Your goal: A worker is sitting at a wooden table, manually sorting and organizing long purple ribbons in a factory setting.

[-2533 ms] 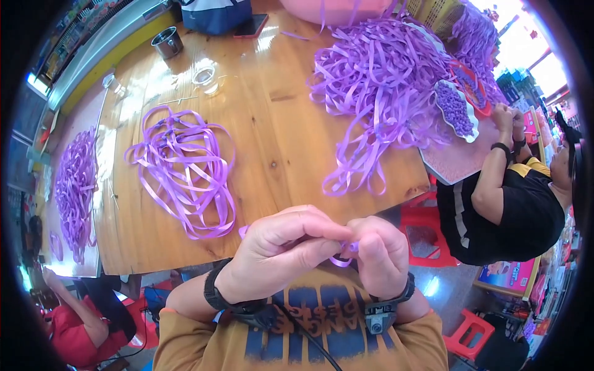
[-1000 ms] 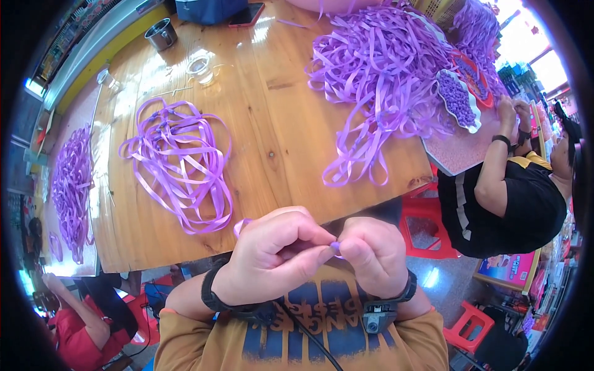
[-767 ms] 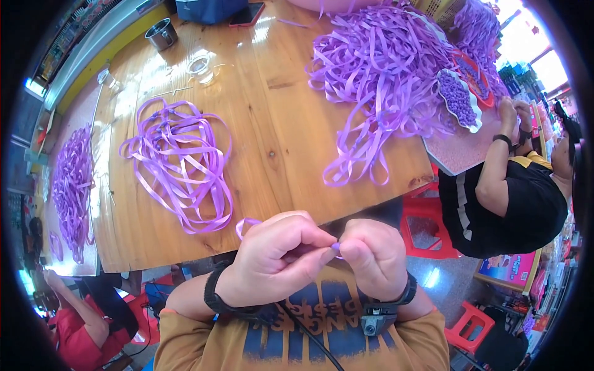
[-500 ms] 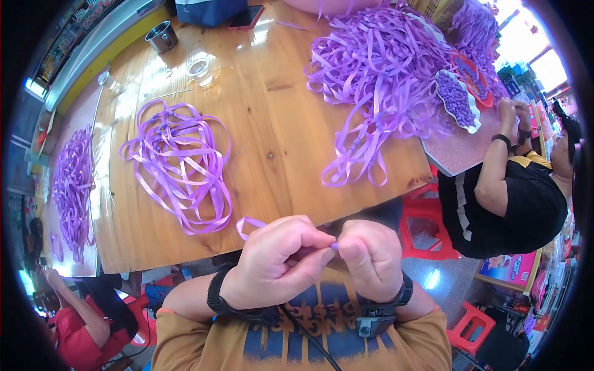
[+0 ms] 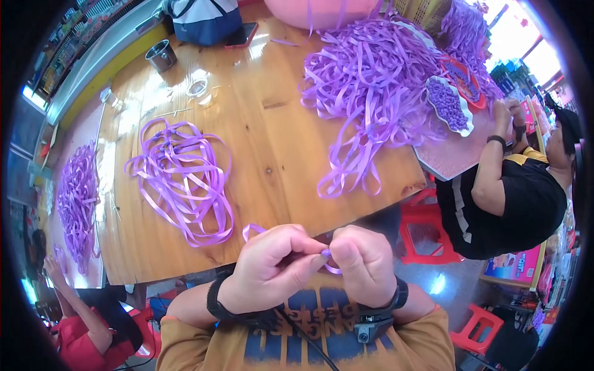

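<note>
In front of my chest, my left hand and my right hand meet with thumbs and fingertips pinched together. Between them shows a small purple piece, perhaps a bead, with a loop of purple ribbon hanging just under it. More of the ribbon comes out behind my left hand, toward the table's edge. Curled fingers hide most of what each hand grips. On the wooden table, a loose bundle of looped purple ribbons lies ahead and to the left.
A large ribbon heap covers the far right, beside a white dish of purple beads and a red tray. A metal cup, clear cup and phone stand or lie farther back. A co-worker sits right.
My hands have shifted slightly left and down, still pinched together. More of the purple piece and a ribbon loop now show between them. The view has tilted a little.
</note>
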The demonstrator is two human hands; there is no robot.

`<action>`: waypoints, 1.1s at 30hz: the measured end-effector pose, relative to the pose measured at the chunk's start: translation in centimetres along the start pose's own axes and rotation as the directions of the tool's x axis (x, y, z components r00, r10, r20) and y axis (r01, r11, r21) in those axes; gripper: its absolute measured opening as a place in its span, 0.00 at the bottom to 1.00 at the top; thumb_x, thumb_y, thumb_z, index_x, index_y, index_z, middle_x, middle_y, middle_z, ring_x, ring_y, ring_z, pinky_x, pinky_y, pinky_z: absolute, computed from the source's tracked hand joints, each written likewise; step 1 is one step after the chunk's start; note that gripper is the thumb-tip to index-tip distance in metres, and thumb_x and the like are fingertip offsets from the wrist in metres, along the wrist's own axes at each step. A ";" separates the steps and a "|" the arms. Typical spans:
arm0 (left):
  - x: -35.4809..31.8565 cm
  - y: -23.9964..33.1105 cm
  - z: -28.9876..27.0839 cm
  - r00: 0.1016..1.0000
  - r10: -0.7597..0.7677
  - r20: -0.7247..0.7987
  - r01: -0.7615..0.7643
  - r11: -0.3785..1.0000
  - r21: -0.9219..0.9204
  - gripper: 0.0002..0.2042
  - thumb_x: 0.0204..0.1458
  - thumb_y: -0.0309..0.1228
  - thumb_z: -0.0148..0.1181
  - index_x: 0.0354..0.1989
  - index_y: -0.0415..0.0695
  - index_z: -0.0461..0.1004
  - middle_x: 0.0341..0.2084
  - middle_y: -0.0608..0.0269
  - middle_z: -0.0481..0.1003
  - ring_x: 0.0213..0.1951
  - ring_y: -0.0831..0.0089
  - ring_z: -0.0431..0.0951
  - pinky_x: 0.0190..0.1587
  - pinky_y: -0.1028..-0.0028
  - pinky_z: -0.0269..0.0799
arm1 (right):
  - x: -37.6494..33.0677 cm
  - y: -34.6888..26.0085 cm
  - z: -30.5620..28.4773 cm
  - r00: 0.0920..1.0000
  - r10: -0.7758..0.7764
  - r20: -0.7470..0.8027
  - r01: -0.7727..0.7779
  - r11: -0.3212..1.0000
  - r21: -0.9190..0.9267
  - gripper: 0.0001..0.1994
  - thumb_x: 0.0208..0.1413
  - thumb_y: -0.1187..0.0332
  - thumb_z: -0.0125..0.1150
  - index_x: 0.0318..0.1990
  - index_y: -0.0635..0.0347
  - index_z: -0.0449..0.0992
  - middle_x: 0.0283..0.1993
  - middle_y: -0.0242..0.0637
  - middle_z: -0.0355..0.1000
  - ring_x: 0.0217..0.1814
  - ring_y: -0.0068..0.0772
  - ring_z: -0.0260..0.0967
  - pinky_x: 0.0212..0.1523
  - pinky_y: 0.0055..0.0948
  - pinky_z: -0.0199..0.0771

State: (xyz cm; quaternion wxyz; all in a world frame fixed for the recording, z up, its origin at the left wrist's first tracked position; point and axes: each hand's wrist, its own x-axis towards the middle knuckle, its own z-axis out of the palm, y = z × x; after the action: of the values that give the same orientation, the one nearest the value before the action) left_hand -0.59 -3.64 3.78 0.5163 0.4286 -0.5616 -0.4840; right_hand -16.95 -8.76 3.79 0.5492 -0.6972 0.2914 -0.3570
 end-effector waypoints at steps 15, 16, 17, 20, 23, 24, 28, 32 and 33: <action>0.2 -1.6 0.9 0.933 0.347 -0.098 -0.308 0.908 0.284 0.08 0.42 0.18 0.60 0.31 0.38 0.70 0.15 0.64 0.64 0.16 0.75 0.64 0.17 0.78 0.56 | 0.3 0.3 0.1 0.983 -0.183 -0.025 0.176 0.968 -0.181 0.12 0.55 0.68 0.53 0.22 0.63 0.69 0.17 0.38 0.62 0.17 0.38 0.60 0.19 0.30 0.59; 0.3 -1.7 1.0 0.936 0.333 -0.113 -0.296 0.920 0.259 0.08 0.42 0.18 0.60 0.31 0.38 0.70 0.15 0.63 0.65 0.16 0.75 0.65 0.17 0.78 0.57 | 0.3 0.4 0.1 0.987 -0.161 -0.024 0.155 0.975 -0.156 0.12 0.56 0.68 0.53 0.22 0.64 0.69 0.17 0.38 0.62 0.17 0.37 0.60 0.19 0.29 0.59; 0.4 -1.7 1.1 0.939 0.320 -0.128 -0.285 0.930 0.234 0.08 0.42 0.18 0.60 0.31 0.37 0.70 0.15 0.63 0.65 0.15 0.74 0.65 0.17 0.78 0.57 | 0.3 0.4 0.2 0.987 -0.162 -0.024 0.156 0.976 -0.154 0.12 0.56 0.68 0.53 0.22 0.64 0.69 0.17 0.38 0.62 0.17 0.37 0.60 0.19 0.29 0.59; 0.5 -2.0 1.0 0.946 0.318 -0.067 -0.299 0.932 0.205 0.08 0.44 0.17 0.58 0.33 0.37 0.69 0.20 0.61 0.70 0.20 0.74 0.68 0.22 0.78 0.61 | -0.1 0.7 0.0 0.996 -0.059 -0.064 0.061 0.998 0.015 0.12 0.58 0.68 0.51 0.24 0.65 0.70 0.19 0.37 0.63 0.18 0.34 0.61 0.20 0.28 0.59; 0.4 -1.6 1.3 0.938 0.343 -0.059 -0.313 0.906 0.286 0.08 0.44 0.17 0.58 0.32 0.38 0.70 0.20 0.61 0.70 0.19 0.74 0.68 0.21 0.78 0.61 | -1.0 0.6 -0.1 0.999 -0.015 -0.049 0.017 0.999 0.042 0.13 0.59 0.68 0.49 0.25 0.66 0.70 0.20 0.37 0.63 0.20 0.29 0.61 0.22 0.26 0.59; 0.7 -2.0 1.4 0.918 0.392 -0.068 -0.353 0.881 0.316 0.08 0.43 0.16 0.58 0.32 0.39 0.70 0.19 0.61 0.70 0.18 0.73 0.68 0.20 0.77 0.60 | -1.2 0.9 0.1 0.999 0.017 -0.048 -0.014 0.997 0.071 0.12 0.59 0.68 0.48 0.27 0.66 0.70 0.20 0.37 0.63 0.20 0.28 0.61 0.22 0.25 0.59; 0.7 -2.2 1.3 0.863 0.499 -0.082 -0.428 0.807 0.407 0.09 0.41 0.16 0.59 0.32 0.40 0.70 0.17 0.61 0.69 0.16 0.71 0.67 0.19 0.76 0.60 | -0.1 0.2 0.7 0.995 0.053 -0.079 -0.045 0.994 0.102 0.17 0.61 0.63 0.44 0.23 0.64 0.66 0.19 0.29 0.61 0.20 0.17 0.56 0.20 0.21 0.55; 1.5 -2.2 1.3 0.829 0.557 -0.045 -0.461 0.726 0.510 0.08 0.41 0.17 0.60 0.31 0.38 0.70 0.15 0.60 0.68 0.15 0.69 0.67 0.16 0.74 0.60 | -0.1 0.7 0.3 0.991 0.130 -0.034 -0.121 0.973 0.197 0.17 0.62 0.62 0.44 0.23 0.64 0.66 0.21 0.27 0.61 0.23 0.15 0.55 0.23 0.19 0.55; 1.5 -2.2 1.2 0.835 0.549 -0.023 -0.462 0.725 0.510 0.08 0.41 0.17 0.60 0.30 0.38 0.70 0.15 0.60 0.68 0.15 0.69 0.67 0.16 0.74 0.59 | 0.0 0.7 0.4 0.989 0.139 -0.048 -0.125 0.969 0.212 0.18 0.62 0.61 0.44 0.24 0.64 0.66 0.21 0.27 0.61 0.23 0.15 0.55 0.24 0.18 0.56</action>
State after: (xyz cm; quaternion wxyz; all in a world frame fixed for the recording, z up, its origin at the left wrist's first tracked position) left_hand -1.95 -5.41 1.86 0.5512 0.4139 -0.7129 -0.1287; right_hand -16.63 -8.64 3.06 0.6325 -0.6032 0.3151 -0.3699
